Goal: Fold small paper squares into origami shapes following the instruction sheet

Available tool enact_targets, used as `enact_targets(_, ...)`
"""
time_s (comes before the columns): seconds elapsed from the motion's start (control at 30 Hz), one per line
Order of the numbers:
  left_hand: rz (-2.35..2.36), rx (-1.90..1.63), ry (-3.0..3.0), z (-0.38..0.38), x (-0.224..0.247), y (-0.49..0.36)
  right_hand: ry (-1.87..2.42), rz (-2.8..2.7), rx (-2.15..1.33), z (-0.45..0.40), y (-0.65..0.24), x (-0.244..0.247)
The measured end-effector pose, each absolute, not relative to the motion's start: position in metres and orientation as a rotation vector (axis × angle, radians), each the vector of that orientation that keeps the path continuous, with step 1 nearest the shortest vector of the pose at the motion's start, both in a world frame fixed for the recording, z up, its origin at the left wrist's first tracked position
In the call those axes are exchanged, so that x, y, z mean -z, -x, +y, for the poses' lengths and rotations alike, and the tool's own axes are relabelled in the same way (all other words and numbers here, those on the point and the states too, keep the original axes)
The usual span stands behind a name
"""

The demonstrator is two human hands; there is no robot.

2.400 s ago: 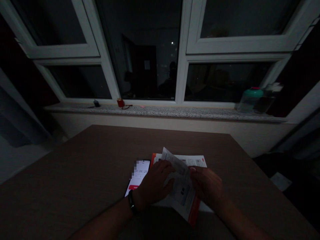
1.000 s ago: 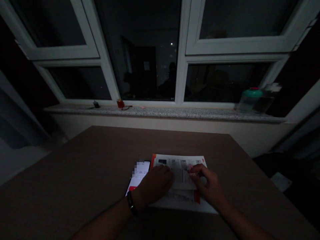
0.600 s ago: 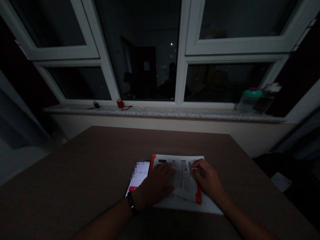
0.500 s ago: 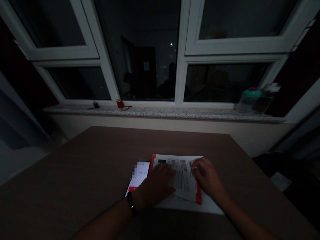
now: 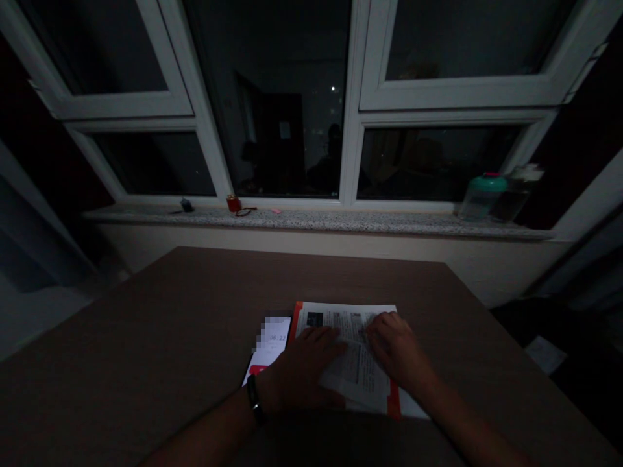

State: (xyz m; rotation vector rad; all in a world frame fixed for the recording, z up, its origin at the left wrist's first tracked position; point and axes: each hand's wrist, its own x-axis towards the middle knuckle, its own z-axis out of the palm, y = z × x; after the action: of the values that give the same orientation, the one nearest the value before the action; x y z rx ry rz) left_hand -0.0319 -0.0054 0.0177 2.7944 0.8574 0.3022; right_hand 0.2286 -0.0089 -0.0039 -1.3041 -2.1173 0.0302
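Note:
A printed booklet [image 5: 360, 370] with orange edges lies on the brown table, with white paper [image 5: 413, 405] showing beneath its lower right corner. My left hand [image 5: 311, 363], with a dark band at the wrist, rests palm down with fingers spread over the left part of the page. On the upper right of the page is my right hand [image 5: 394, 340], its fingers curled together; whether they pinch anything is too dark to tell. Just left of the booklet lies a lit phone [image 5: 271, 344] showing a timer, partly behind my left hand.
Beyond the table [image 5: 219, 285], a speckled windowsill [image 5: 316, 220] holds a small red jar [image 5: 233, 203], a dark small item [image 5: 186, 205] and a teal-topped container [image 5: 484, 194] beside a clear bottle [image 5: 516, 194]. Dark windows rise behind.
My right hand has moved slightly left and inward over the page. The booklet's lower right corner now sits lower and further right. My left hand has shifted slightly right.

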Motion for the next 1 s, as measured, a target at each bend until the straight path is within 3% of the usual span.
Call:
enact_targets(0.67,0.876,-0.363,-2.767,-0.005,-0.023,0.029,1.410,-2.146,-0.169,-0.016,-0.204,0.010)
enact_targets(1.0,0.896,-0.377,-2.765,-0.005,-0.026,0.026,1.441,-2.006,-0.420,-0.013,-0.205,0.007)
